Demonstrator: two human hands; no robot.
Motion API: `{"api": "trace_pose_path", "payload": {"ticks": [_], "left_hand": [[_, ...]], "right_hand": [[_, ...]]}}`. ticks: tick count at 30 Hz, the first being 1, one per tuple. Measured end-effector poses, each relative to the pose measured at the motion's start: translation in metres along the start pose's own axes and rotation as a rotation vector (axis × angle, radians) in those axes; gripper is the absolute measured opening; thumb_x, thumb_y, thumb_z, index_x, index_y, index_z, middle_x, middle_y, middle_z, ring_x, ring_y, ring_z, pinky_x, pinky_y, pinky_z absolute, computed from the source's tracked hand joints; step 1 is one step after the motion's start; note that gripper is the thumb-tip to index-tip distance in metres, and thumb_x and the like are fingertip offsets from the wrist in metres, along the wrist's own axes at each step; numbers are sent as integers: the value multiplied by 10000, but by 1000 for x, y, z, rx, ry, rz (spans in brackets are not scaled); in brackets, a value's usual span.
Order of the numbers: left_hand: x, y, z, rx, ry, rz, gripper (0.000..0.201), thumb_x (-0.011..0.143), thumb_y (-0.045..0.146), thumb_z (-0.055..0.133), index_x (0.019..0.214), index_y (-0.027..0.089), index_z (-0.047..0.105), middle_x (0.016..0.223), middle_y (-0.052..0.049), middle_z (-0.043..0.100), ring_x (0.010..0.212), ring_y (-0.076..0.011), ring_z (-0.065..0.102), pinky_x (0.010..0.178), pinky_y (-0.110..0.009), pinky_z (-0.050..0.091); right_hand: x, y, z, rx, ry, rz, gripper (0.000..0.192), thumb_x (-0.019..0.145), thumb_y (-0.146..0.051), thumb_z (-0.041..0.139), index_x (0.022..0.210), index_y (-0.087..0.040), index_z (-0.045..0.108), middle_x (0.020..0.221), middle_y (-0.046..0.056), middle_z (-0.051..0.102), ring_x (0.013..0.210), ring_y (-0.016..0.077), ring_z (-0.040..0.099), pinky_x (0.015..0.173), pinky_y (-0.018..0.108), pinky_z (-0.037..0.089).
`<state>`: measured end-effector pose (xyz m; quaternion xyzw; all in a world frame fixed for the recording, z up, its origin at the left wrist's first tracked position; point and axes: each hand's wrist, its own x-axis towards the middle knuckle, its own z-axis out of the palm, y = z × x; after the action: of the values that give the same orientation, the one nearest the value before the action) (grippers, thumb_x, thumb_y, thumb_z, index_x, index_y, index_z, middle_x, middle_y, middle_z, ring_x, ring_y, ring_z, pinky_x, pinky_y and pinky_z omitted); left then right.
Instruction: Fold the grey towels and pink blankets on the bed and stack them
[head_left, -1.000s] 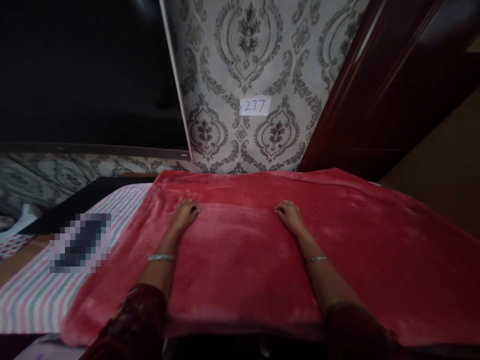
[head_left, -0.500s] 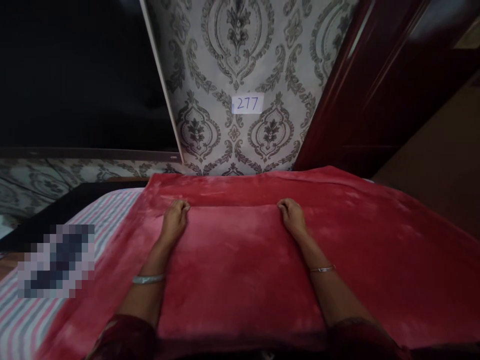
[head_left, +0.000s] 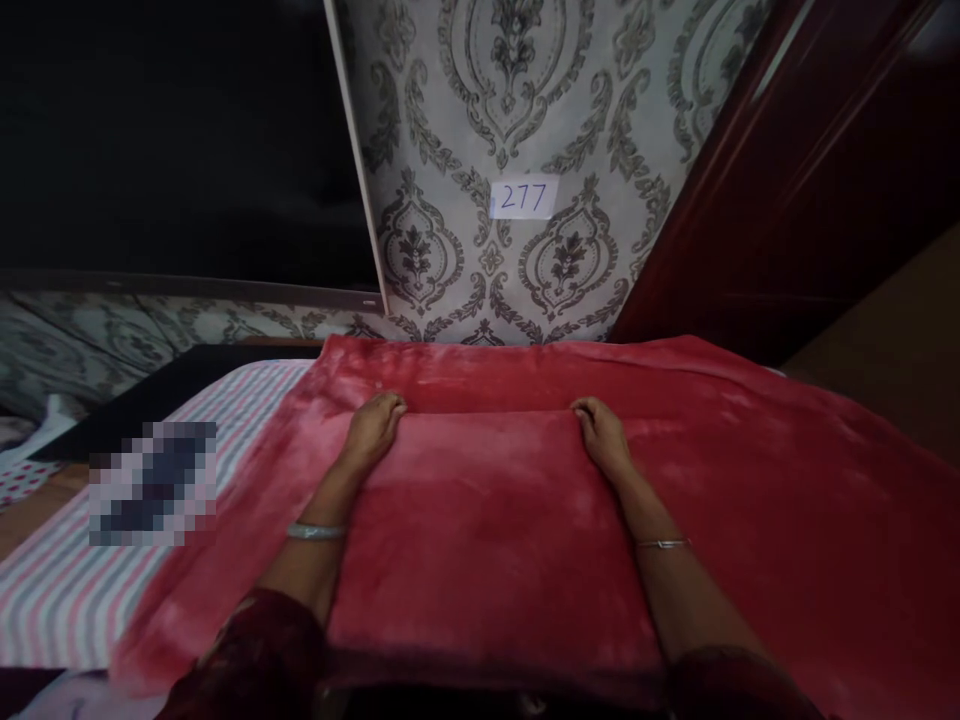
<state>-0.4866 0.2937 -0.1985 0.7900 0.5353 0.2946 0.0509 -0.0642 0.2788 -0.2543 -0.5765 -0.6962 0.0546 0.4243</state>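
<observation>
A red plush blanket (head_left: pixel 480 530) lies spread over the surface before me, with a fold line running across its far part. My left hand (head_left: pixel 375 428) is closed on the blanket at the left end of that line. At the right end, my right hand (head_left: pixel 602 435) pinches the same edge between thumb and fingers. The fabric between the two hands looks taut and fairly smooth. A pale green bangle circles my left wrist, a thin silver one my right.
Left of the blanket shows a striped cloth (head_left: pixel 82 590) with a pixelated dark patch (head_left: pixel 154 485) on it. Behind stand a black screen (head_left: pixel 172 140), a patterned wall (head_left: pixel 480 110) with a paper marked 277 (head_left: pixel 524 197), and dark red wooden furniture (head_left: pixel 765 200) at right.
The view has turned slightly left, so everything sits further right in the picture. Both hands keep their hold on the blanket edge, with little other movement.
</observation>
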Motion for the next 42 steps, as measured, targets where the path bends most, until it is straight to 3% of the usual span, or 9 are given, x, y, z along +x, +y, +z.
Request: {"api": "trace_pose_path", "payload": {"ticks": [5,12,17,23,27,33,37,42], "left_hand": [[-4,-1,-2,56,-77,96,200,900,380,543,804,206,564,878,-86,643,888,-242,594,861,-365,486],[-1,-8,2,65,4,107,206,933,352,528,781,215,553,837,-76,630,884,-251,601,859,-382,491],[-2,-3,1,147,84,131,248,963,384,506,799,209,572,819,-83,625,845,-254,593,804,-375,482],[-17,13,-3,250,279,262,357,1017,438,413,815,200,585,796,-85,615,793,-229,571,731,-338,448],[-26,26,-15,270,274,332,391,1034,441,381,792,202,575,756,-59,591,737,-202,554,676,-311,418],[-51,43,-32,315,228,460,354,1040,397,398,811,195,577,749,-44,574,731,-191,536,671,-307,400],[-76,53,-26,308,230,570,341,1041,362,412,785,193,561,733,-37,557,702,-181,509,648,-305,380],[-101,59,-19,272,170,588,277,1029,314,453,807,192,564,780,-42,558,752,-186,514,681,-313,389]], "right_hand": [[0,4,0,-27,-78,-71,296,949,-289,388,894,-208,667,921,113,670,934,265,602,912,424,477],[-5,5,-4,-51,-170,-116,169,895,-338,587,926,-211,694,918,88,661,900,252,581,830,390,472],[-4,0,-6,-40,-43,-152,143,911,-264,519,834,-211,628,900,103,651,884,254,567,807,395,473],[-7,-5,-21,-79,161,-192,149,931,-286,483,846,-225,589,850,94,642,832,253,564,767,387,477],[-15,-12,-39,-96,211,-233,178,947,-316,466,866,-226,596,846,88,640,823,249,570,758,381,480],[-47,-19,-66,-136,152,-272,240,974,-371,453,877,-221,614,828,88,638,801,242,580,735,368,487],[-80,-16,-79,-147,112,-273,263,988,-394,450,884,-219,616,821,81,641,780,236,591,709,355,494],[-122,-9,-83,-183,90,-190,304,989,-423,431,880,-223,633,836,92,651,797,249,600,725,371,505]]}}
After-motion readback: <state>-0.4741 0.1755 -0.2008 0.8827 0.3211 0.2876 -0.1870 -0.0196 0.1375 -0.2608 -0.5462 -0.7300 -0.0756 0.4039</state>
